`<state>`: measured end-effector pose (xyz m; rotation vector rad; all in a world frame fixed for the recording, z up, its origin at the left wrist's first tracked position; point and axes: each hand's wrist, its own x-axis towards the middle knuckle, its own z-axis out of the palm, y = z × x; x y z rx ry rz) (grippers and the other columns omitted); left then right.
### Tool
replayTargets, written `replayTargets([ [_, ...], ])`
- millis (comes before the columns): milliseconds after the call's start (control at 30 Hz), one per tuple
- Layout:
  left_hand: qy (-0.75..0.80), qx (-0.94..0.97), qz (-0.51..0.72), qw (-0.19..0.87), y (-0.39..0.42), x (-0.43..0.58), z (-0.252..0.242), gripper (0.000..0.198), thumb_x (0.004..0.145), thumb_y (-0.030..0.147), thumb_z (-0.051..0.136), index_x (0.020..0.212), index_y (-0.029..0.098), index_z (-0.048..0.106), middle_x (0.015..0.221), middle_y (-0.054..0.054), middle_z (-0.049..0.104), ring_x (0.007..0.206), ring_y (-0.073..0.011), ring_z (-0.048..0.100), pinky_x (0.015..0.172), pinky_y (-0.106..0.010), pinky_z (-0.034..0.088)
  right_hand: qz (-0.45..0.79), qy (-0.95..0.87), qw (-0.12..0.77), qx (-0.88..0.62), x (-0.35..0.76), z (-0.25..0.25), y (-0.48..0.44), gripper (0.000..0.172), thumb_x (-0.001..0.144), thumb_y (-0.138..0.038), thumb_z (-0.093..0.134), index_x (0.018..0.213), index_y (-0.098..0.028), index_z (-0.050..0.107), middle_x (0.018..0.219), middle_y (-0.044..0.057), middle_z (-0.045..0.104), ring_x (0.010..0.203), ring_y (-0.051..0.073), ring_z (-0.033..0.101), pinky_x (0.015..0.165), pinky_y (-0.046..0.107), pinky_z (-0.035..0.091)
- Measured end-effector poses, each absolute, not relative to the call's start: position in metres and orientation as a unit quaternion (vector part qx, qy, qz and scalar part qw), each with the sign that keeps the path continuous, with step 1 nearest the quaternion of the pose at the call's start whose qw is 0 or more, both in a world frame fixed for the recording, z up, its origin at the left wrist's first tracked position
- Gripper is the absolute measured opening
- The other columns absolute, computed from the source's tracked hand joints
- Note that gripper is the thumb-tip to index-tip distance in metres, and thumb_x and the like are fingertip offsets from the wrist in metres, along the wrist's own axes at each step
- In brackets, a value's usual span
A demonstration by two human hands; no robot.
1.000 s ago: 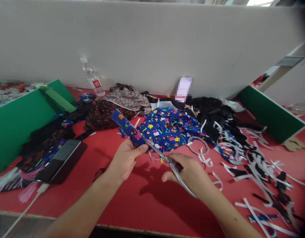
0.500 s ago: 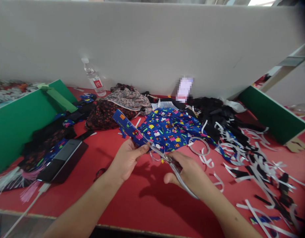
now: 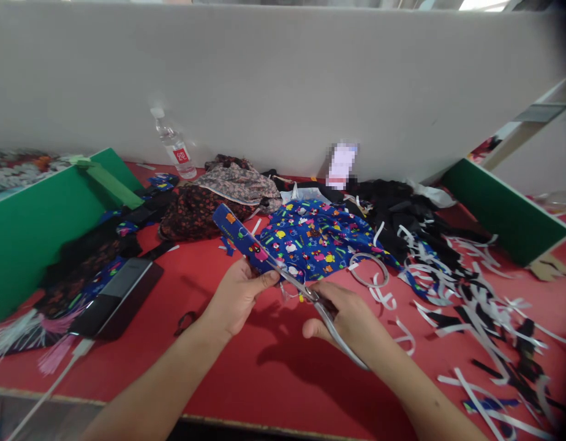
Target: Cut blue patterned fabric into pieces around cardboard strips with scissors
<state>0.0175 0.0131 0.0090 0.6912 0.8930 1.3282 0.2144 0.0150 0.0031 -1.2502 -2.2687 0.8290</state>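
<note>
My left hand (image 3: 239, 291) pinches a blue printed fabric strip (image 3: 239, 233) between thumb and fingers, its far end sticking up to the left. In my right hand (image 3: 340, 315) is a pair of scissors (image 3: 313, 294), pointing up and left. Their blades lie against the strip's edge near my left thumb; whether they cut into it I cannot tell. Just behind the blades lies a heap of blue cartoon-print cloth (image 3: 320, 239). Thin loose threads hang below the blades.
A black power bank (image 3: 115, 300) with a white cable lies left. Green boards (image 3: 44, 226) stand at both sides. Behind are a water bottle (image 3: 175, 147), floral cloth (image 3: 204, 208) and a blurred phone (image 3: 342, 165). White and black scraps (image 3: 480, 312) and a clear ring (image 3: 369, 271) lie right.
My left hand and the fabric strip have shifted very slightly to the right. The scissors stay in almost the same place.
</note>
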Motion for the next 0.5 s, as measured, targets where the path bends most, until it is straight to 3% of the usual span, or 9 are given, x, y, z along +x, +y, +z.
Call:
replayTargets([
  [233, 0.386, 0.310, 0.587, 0.641, 0.0131, 0.0167, 0.0071, 0.025, 0.064, 0.016, 0.075, 0.088, 0.016, 0.065, 0.091, -0.003, 0.072, 0.088, -0.0161, 0.064, 0.088, -0.030, 0.045, 0.274, -0.819, 0.208, -0.459, 0.2146, 0.0027, 0.0134, 0.046, 0.068, -0.064, 0.060, 0.070, -0.020, 0.046, 0.061, -0.004, 0.043, 0.053, 0.011, 0.035, 0.049, 0.022, 0.027],
  [500, 0.387, 0.296, 0.586, 0.647, 0.0123, 0.0161, 0.0082, 0.026, 0.063, 0.016, 0.076, 0.087, 0.015, 0.065, 0.087, -0.003, 0.072, 0.084, -0.0148, 0.065, 0.085, -0.029, 0.046, 0.246, -0.823, 0.208, -0.467, 0.2120, 0.0061, 0.0130, 0.050, 0.066, -0.068, 0.058, 0.066, -0.019, 0.046, 0.058, -0.004, 0.043, 0.050, 0.010, 0.035, 0.048, 0.021, 0.026],
])
